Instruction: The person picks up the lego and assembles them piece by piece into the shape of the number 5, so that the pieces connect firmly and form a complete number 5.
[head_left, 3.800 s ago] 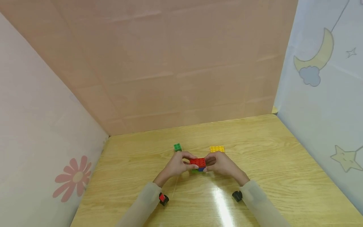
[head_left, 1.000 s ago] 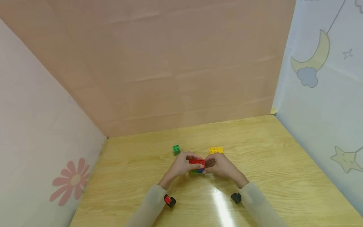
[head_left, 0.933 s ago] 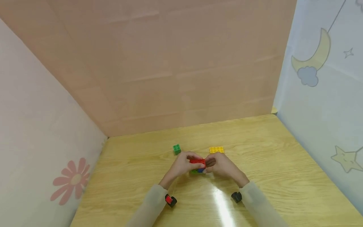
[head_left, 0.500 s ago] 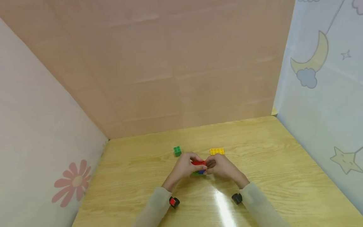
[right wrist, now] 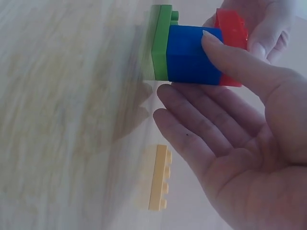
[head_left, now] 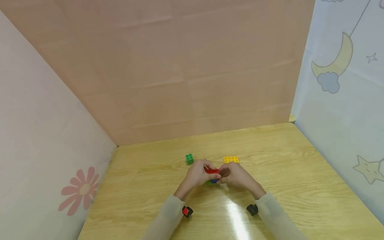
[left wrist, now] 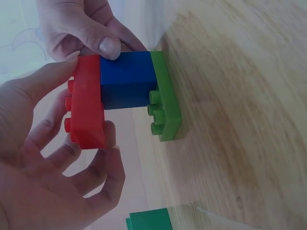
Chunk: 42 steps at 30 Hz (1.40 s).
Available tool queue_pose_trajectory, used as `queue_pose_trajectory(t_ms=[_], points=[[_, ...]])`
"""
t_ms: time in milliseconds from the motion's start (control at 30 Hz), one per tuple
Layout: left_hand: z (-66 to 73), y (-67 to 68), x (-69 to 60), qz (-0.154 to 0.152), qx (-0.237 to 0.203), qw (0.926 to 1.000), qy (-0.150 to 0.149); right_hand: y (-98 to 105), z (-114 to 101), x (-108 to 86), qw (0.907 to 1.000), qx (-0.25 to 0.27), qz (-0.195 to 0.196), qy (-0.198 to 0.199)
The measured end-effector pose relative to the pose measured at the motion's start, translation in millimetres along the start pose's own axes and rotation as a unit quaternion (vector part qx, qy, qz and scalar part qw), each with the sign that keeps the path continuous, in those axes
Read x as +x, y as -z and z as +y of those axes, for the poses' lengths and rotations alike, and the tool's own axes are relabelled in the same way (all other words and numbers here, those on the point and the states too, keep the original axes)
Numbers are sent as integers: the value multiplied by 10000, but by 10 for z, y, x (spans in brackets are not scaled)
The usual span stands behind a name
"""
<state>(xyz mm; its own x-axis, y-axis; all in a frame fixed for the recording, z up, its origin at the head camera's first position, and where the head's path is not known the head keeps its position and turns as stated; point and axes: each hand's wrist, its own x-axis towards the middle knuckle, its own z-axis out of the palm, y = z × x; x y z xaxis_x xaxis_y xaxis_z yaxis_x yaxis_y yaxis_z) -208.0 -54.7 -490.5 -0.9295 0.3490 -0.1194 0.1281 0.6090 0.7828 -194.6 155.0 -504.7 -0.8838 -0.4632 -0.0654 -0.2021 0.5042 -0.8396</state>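
Observation:
My left hand (head_left: 196,174) holds the red brick (left wrist: 88,105), thumb on its near side and fingers behind it. The red brick lies on top of the blue brick (left wrist: 128,80), its left part overhanging. Below, the blue brick sits on the right end of a light green flat brick (left wrist: 165,98), whose left studs stay bare under the overhang. My right hand (head_left: 237,175) pinches the blue brick from the right, its thumb on the near face in the right wrist view. The light green brick appears to rest on the table. Fingers hide most of the red studs in the head view.
A dark green brick (head_left: 189,159) stands behind my left hand. Just beyond my right hand lies a flat yellow brick (head_left: 231,159). The wooden table (head_left: 144,180) is bordered by cloth walls at the back and both sides.
My left hand has shifted a little to the right along the red brick, its thumb now reaching the right end and covering more of it. My right hand stays almost in place.

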Motion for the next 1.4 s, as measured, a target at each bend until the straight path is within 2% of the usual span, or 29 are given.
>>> queue_pose_trajectory(t_ms=[200,433,667,767,867,967,1200,1400], points=[[17,5,5,103,113,9999,-17,29,13,-5,9997,-95,-104,218],[60,22,-28,178,595,9972,-421,32,52,-35,9989,46,27,464],[50,75,-52,68,840,9941,-678,17,75,-56,9984,61,187,527],[40,134,-72,-31,750,9938,-820,10,76,-58,9987,68,183,463],[17,218,-98,-58,459,9941,-981,3,72,-53,9989,41,177,434],[-42,313,-109,116,271,9932,-1125,-2,67,-48,9989,-4,200,425],[-196,561,-124,824,0,9884,-1272,-18,59,-52,9986,-17,342,399],[-343,711,-104,1212,-258,9863,-1087,-21,41,-60,9985,52,405,352]])
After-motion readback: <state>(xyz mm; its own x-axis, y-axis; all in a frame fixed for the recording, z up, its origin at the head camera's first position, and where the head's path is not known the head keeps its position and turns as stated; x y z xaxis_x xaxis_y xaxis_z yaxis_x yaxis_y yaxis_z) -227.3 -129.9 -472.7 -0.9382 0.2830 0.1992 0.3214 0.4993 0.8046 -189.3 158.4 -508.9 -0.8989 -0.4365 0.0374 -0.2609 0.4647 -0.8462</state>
